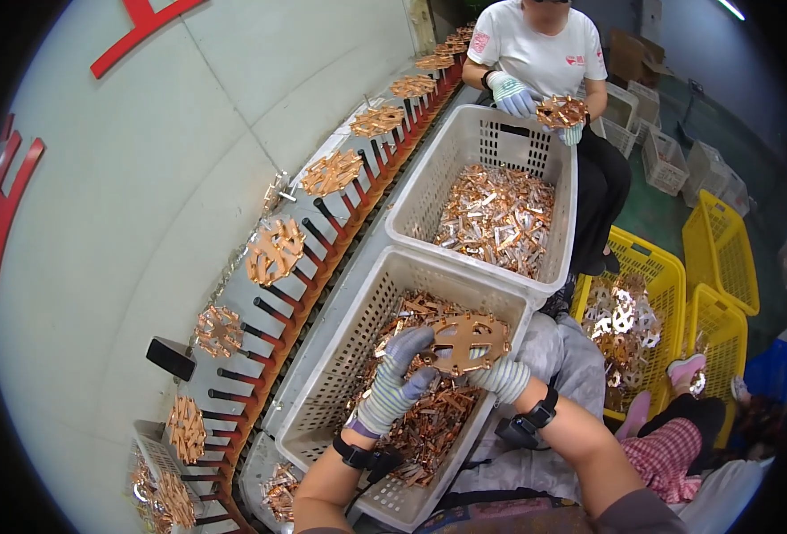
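My right hand, in a pale striped glove, grips a round copper-coloured metal disc by its lower right side. Openings pierce the disc, and small pieces stick out around its rim. At the disc's left edge is my left hand, in a similar glove with grey fingertips. Its thumb and fingers are apart, with nothing visible gripped between them. Both hands are above a grey perforated crate holding a heap of small copper-coloured metal strips. Black bands circle both my wrists.
A curved conveyor with dark upright rods runs along the left, beside several copper discs. A second grey crate adjoins mine, with a gloved co-worker behind it. Yellow crates stand on the right; another person's checked sleeve shows lower right.
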The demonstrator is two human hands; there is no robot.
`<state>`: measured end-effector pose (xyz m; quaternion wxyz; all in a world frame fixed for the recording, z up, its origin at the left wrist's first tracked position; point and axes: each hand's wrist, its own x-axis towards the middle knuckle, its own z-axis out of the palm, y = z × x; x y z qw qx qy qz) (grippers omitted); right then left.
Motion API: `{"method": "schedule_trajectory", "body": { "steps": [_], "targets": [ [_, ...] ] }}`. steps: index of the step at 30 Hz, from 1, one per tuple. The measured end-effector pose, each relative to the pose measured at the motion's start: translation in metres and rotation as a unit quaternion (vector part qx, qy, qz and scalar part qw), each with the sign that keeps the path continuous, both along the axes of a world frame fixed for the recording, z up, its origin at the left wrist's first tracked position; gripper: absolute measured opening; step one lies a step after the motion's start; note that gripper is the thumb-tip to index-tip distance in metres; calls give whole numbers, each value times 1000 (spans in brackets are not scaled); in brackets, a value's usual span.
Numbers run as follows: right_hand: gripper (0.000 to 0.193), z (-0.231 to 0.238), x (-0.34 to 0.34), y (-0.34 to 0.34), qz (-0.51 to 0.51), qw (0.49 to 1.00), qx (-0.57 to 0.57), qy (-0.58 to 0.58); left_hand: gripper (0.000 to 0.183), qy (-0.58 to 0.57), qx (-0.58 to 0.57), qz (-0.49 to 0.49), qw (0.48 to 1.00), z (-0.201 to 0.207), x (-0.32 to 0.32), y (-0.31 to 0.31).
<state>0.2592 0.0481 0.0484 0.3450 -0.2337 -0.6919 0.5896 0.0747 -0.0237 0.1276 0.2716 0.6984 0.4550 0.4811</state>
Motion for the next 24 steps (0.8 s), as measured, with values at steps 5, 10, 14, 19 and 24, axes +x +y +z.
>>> {"method": "schedule_trajectory", "body": {
  "steps": [5, 10, 14, 19, 24],
  "targets": [
    [36, 0, 8, 8, -23, 978, 166, -127, 51, -124, -89, -29, 988, 10, 9, -1],
    [42, -13, 30, 5, 173, 912, -200, 313, 52, -343, -138, 54, 928, 35, 31, -5],
    [41, 15, 52, -8, 110, 951, -171, 233, 45, -348, -166, 81, 919, 39, 31, -6],
    [31, 88, 135, 20, 117, 803, -462, 357, 40, -296, -207, 61, 930, 67, 10, 4],
    [30, 138, 201, 38, -202, 769, -278, 538, 40, -325, -163, 61, 930, 73, -19, 33]
  ]
}}
